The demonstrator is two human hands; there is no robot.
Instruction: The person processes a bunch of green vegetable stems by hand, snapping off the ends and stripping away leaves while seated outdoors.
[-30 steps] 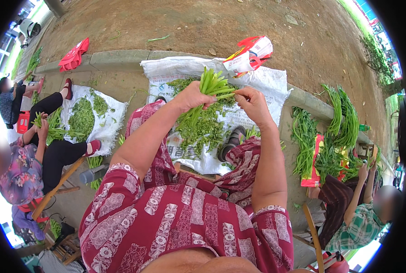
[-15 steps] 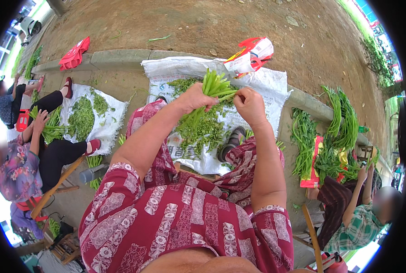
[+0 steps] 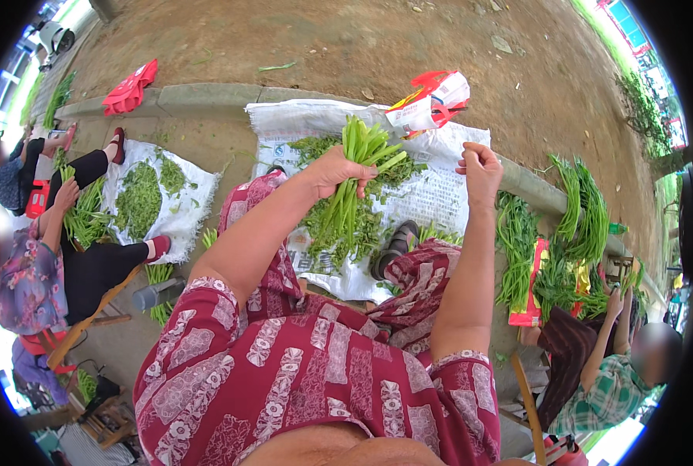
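My left hand (image 3: 340, 172) is closed around a bunch of green vegetable stems (image 3: 360, 141), whose pale cut ends point up and away from me. The leafier part (image 3: 337, 225) hangs down toward my lap. My right hand (image 3: 482, 172) is lifted to the right, apart from the bunch, its fingers curled in together. Whether anything small is between those fingertips I cannot make out. Beneath both hands a white woven sack (image 3: 432, 190) lies spread flat, with a heap of loose green leaves (image 3: 309, 149) on it.
A red and white bag (image 3: 432, 101) stands at the sack's far edge, by a stone curb (image 3: 195, 97). My shoe (image 3: 397, 247) rests on the sack. Piles of long greens (image 3: 515, 252) lie to the right. People sit on both sides; one's hand (image 3: 67, 194) is at the left.
My right hand has left the stems and moved right. My left hand keeps the bunch in nearly the same place.
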